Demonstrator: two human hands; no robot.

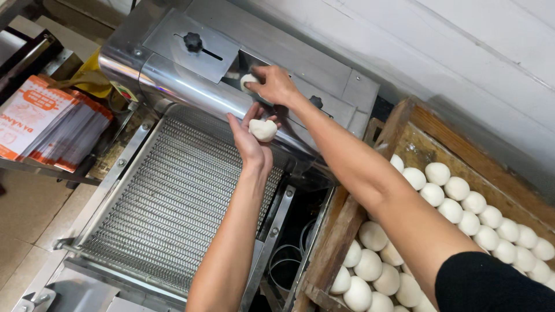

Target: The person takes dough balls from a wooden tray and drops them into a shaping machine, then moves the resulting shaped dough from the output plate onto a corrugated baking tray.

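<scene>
Tray [324, 254]: wooden, nearest me at the lower right; its near end and far side are filled with rows of white dough balls [457, 199], touching one another.
Belt [173, 196]: wire-mesh conveyor of the steel machine [173, 75], running from the near left edge up to the machine's housing.
My left hand [251, 138]: palm up over the far end of the belt, fingers loosely curled around one dough piece [263, 130] that rests in the palm.
My right hand [276, 84]: reaching across above the left hand, fingertips closed on a second dough piece [250, 81] at the opening in the machine's top.
Knob [192, 41]: black, on the sliding steel plate left of that opening.
Paper stack [49, 121]: orange and white printed bags, on a shelf beyond the machine's left edge.
</scene>
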